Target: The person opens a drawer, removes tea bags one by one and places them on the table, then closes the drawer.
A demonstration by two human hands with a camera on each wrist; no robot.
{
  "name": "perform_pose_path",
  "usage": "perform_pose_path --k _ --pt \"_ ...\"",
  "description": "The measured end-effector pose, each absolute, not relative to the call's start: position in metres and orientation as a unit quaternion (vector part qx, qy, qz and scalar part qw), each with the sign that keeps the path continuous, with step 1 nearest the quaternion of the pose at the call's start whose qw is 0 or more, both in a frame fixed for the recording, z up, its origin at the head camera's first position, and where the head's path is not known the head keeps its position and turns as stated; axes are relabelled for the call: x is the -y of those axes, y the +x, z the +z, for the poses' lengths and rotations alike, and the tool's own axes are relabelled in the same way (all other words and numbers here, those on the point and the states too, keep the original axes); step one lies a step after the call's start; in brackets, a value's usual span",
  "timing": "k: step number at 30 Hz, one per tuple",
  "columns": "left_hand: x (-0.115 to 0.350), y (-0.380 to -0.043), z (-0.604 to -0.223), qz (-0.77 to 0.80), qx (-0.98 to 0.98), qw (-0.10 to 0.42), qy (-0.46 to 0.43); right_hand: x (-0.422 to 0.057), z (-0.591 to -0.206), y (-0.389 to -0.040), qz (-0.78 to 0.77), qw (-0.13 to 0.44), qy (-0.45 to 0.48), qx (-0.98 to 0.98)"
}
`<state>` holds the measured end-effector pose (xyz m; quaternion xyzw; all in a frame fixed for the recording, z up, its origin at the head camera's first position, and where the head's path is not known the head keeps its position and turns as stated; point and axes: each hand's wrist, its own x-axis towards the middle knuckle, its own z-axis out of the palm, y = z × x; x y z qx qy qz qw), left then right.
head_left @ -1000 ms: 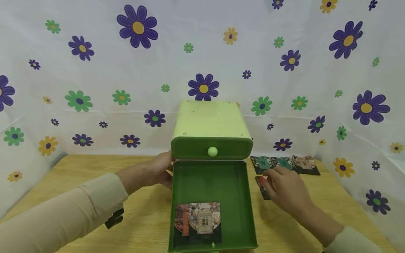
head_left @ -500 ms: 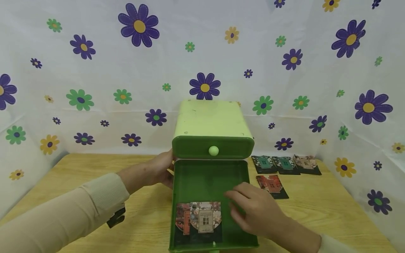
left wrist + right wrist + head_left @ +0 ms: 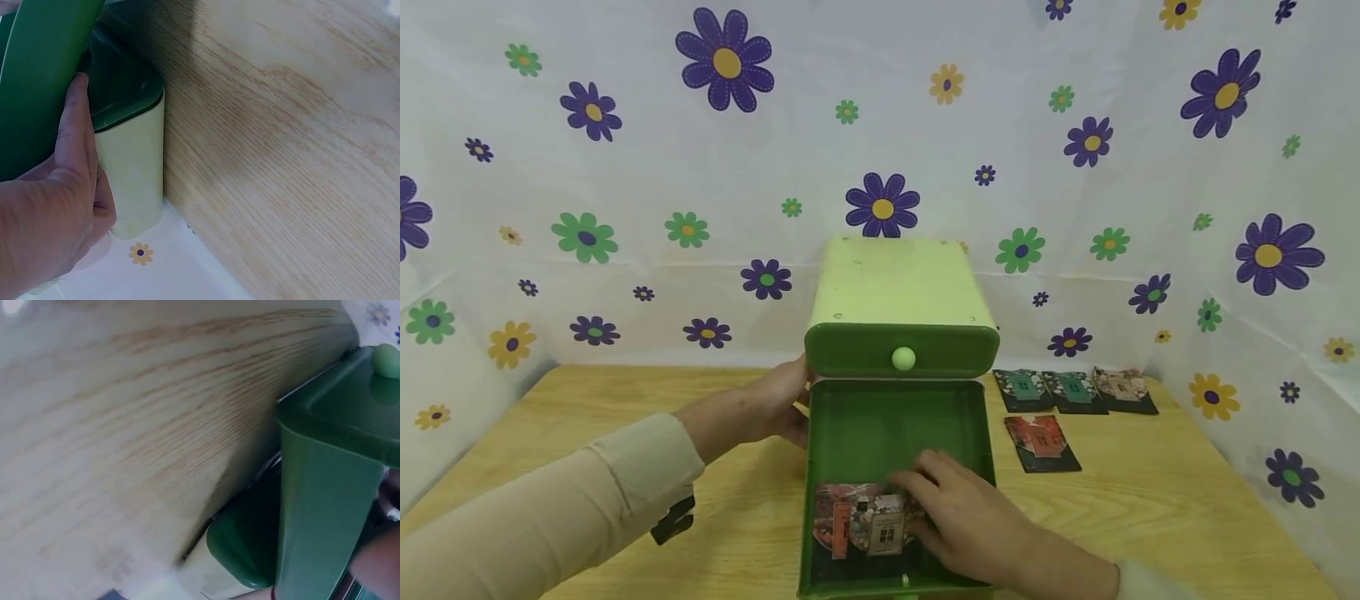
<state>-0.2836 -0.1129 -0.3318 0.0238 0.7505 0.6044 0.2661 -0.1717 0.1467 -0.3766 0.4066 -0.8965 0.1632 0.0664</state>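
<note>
My right hand (image 3: 970,521) reaches into the pulled-out green drawer (image 3: 895,425). Its curled fingers pinch the upper right part of a floral tea packet (image 3: 886,533), blurred by motion. Beside and partly under that one lies a red tea packet (image 3: 831,521). My left hand (image 3: 775,404) rests along the left side of the small cabinet (image 3: 898,283), where the drawer meets it. In the left wrist view, the fingers of the left hand (image 3: 59,181) lie straight against the green and cream side. The right wrist view barely shows the right hand (image 3: 381,565).
Right of the cabinet, two green packets (image 3: 1024,390) and a beige packet (image 3: 1123,390) lie in a row on the wooden table (image 3: 1150,500). A red packet (image 3: 1042,443) lies in front of them. An upper drawer with a round knob (image 3: 903,359) is closed.
My right hand has left the red packet on the table and moved left into the drawer, onto the floral packet, whose top edge has shifted. My left hand stays put.
</note>
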Motion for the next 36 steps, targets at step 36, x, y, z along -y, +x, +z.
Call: perform_pose_path --k 36 --pt "0.115 -0.283 -0.331 0.592 -0.761 0.262 0.038 -0.347 -0.335 -0.224 0.476 0.072 0.060 0.875"
